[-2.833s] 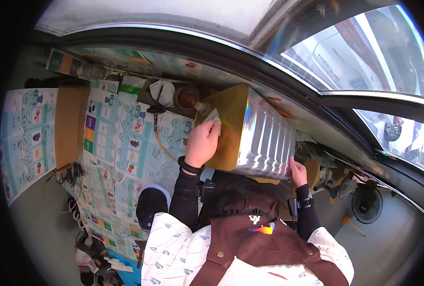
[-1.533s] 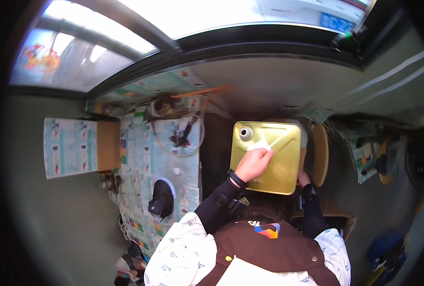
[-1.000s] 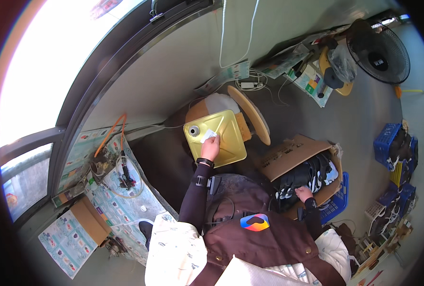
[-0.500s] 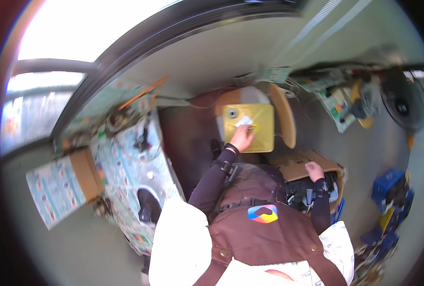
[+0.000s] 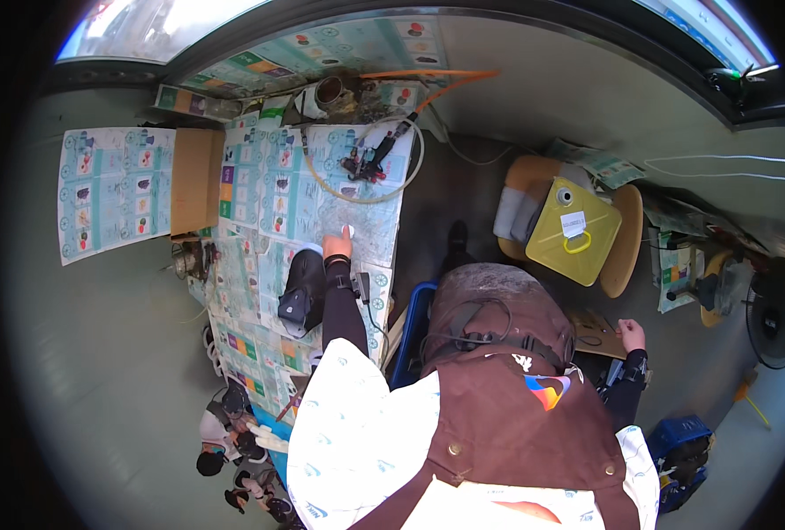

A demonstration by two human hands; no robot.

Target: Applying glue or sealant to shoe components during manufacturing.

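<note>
At the paper-covered table (image 5: 242, 230), my left hand (image 5: 336, 245) has its fingers curled and its thumb against a small white round piece (image 5: 349, 231). A black shoe (image 5: 302, 296) lies just left of my left wrist. Beyond the hand is a black spray gun (image 5: 375, 163) with a looped pale hose. My right hand (image 5: 631, 336) is closed, low on the right by an open cardboard box (image 5: 594, 334); what its fingers hold, if anything, is too small to make out. A yellow square can (image 5: 573, 234) with a white label and yellow handle stands on a wooden chair (image 5: 626, 238).
A flattened cardboard piece (image 5: 196, 181) juts from the table's left side. An orange hose (image 5: 445, 75) runs along the wall. On the right are a dark fan (image 5: 775, 314) and a blue crate (image 5: 682, 442). Several shoes (image 5: 233, 406) lie at lower left.
My left hand has left the top of the yellow can and moved left to the white round piece on the table. The view has turned left. My right hand stays near the box.
</note>
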